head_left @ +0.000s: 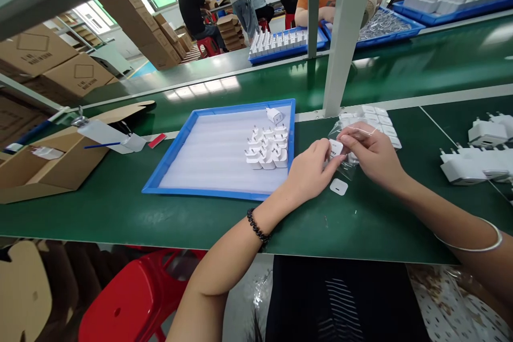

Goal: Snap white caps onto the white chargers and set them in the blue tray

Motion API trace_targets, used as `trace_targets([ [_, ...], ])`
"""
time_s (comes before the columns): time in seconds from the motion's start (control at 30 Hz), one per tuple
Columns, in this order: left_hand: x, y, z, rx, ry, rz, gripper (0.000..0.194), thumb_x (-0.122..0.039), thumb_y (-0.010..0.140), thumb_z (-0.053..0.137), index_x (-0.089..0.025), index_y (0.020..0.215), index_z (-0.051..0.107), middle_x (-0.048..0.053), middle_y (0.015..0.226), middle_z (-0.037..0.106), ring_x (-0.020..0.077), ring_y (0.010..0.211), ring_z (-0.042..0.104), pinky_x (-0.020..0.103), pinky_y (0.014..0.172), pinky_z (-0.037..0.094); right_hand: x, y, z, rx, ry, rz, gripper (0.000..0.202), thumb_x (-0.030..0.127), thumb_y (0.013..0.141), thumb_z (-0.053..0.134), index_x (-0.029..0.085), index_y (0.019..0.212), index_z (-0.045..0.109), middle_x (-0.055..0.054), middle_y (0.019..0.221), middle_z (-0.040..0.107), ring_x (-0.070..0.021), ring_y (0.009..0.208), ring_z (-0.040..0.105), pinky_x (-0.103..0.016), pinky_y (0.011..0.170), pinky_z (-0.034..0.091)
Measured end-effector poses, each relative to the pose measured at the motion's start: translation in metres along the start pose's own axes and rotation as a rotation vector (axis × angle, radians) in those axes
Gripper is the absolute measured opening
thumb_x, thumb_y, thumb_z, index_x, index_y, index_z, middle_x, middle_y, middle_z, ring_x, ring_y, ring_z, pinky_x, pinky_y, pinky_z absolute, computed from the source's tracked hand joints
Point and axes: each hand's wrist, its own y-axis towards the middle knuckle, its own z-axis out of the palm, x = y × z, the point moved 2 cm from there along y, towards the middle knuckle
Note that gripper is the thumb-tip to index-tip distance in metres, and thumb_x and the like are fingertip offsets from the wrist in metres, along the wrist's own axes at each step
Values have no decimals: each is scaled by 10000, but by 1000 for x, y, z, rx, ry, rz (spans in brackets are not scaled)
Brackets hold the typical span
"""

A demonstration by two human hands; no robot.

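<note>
My left hand [312, 169], a dark beaded band on its wrist, pinches a small white cover piece [335, 148] between thumb and fingers. Close beside it on the right, my right hand [371, 152] has its thumb and index finger pressed together at a clear plastic bag [348, 170]; what exactly they grip is too small to tell. Below the hands, one flat white cover [339, 187] with a dark slot lies on the green table. Rows of white pieces [382, 120] sit behind my right hand. To the left, a blue-rimmed tray [216, 193] holds several white plug adapters [267, 148].
White adapters [476, 163] stand at the right. An upright metal post [340, 37] rises behind my hands. An open cardboard box [60, 171] and a white bottle [106, 135] are at the left. People sit and stand beyond the green belt [224, 91].
</note>
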Motion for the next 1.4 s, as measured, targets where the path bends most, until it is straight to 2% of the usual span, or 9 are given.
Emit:
trace_targets([
  [0.2, -1, 0, -1, 87, -45, 14, 353, -471, 990, 446, -205, 761, 401, -15, 711, 516, 131, 656, 463, 290, 626, 326, 6, -3, 2, 33, 4, 1, 91, 261, 888, 638, 221, 810, 666, -9, 757, 630, -151, 664, 587, -306, 641, 497],
  [0.37, 1, 0, 3, 276, -260, 47, 431, -516, 1015, 340, -192, 765, 476, 6, 723, 553, 136, 661, 493, 296, 630, 349, 18, -6, 2, 102, 25, -3, 134, 262, 901, 630, 229, 785, 690, -11, 715, 604, -165, 671, 592, -323, 643, 508],
  [0.5, 4, 1, 2, 233, -413, 14, 504, -530, 1019, 307, -174, 744, 535, 19, 727, 579, 139, 702, 531, 292, 692, 403, 21, -4, -1, 136, 46, -3, 158, 285, 915, 635, 228, 787, 706, -24, 797, 624, -162, 666, 613, -321, 607, 529],
  [0.63, 7, 1, 3, 156, -512, -33, 531, -482, 1028, 286, -163, 709, 567, 7, 637, 541, 123, 635, 507, 279, 669, 408, 14, 0, -1, 177, 281, 142, 135, 295, 899, 676, 211, 799, 712, -19, 782, 656, -140, 645, 632, -295, 624, 559],
  [0.83, 5, -2, 0, -50, -512, 14, 517, -431, 1018, 284, -188, 600, 466, -15, 542, 455, 104, 546, 429, 276, 598, 361, 2, 15, -16, -77, 482, 361, 130, 206, 895, 666, 189, 767, 681, -52, 833, 740, -142, 725, 691, -279, 705, 598],
  [0.97, 3, -3, -4, -91, -452, -70, 491, -405, 982, 342, -198, 536, 328, -26, 516, 346, 96, 527, 336, 290, 556, 277, 0, 25, -38, -402, 409, 297, 191, 170, 921, 615, 213, 735, 608, -54, 777, 742, -156, 696, 691, -288, 670, 590],
  [1.07, 2, -1, -7, -73, -373, -131, 505, -394, 934, 467, -193, 553, 205, -41, 538, 213, 86, 539, 223, 296, 551, 199, 0, 25, -41, -463, 351, 228, 143, 230, 910, 656, 246, 791, 578, -51, 790, 747, -175, 693, 696, -302, 654, 581],
  [1.23, -1, 1, -7, -79, -335, -119, 533, -461, 913, 560, -186, 579, 250, -49, 569, 243, 88, 575, 256, 282, 576, 227, 0, 13, -21, -381, 272, 144, 132, 303, 879, 701, 254, 859, 581, -11, 714, 704, -201, 701, 722, -334, 663, 588],
  [1.4, 1, 1, 0, 72, -397, -87, 445, -530, 955, 489, -185, 679, 442, -43, 628, 420, 95, 614, 387, 260, 606, 309, 3, -1, -4, -209, 281, 136, 146, 376, 880, 699, 272, 882, 597, -4, 721, 707, -216, 680, 727, -374, 661, 607],
])
